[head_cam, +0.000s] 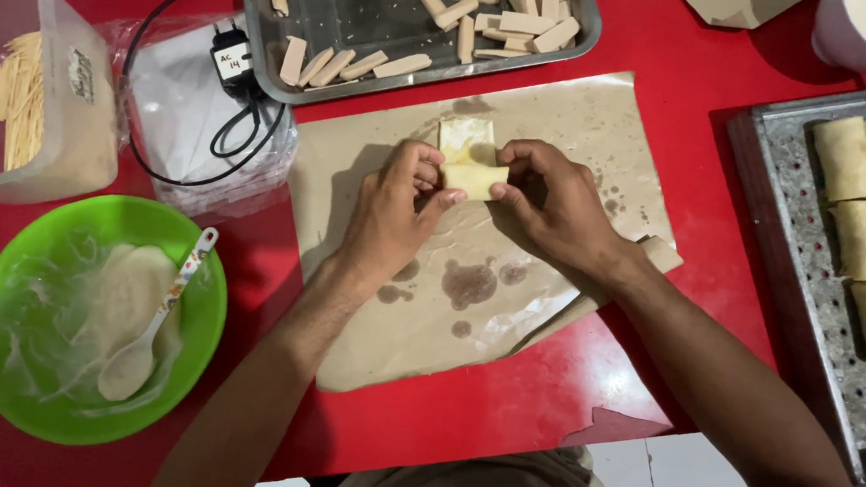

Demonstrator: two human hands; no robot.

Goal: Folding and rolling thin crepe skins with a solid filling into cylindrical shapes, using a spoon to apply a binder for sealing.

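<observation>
A pale yellow pastry wrapper [466,155], partly rolled into a small roll, lies on a sheet of brown paper [561,111] on the red table [503,408]. My left hand [392,211] grips the roll's left end with thumb and fingers. My right hand [551,206] pinches its right end. The far flap of the wrapper lies flat beyond the fingers. What is inside the roll is hidden.
A metal tray [367,19] with several beige sticks lies at the far edge. Another perforated tray [786,205] at right holds finished rolls [864,240]. A green bowl [202,340] with paste and a spoon [152,332] sits at left, near a plastic box [37,79], cable and wrapped stack.
</observation>
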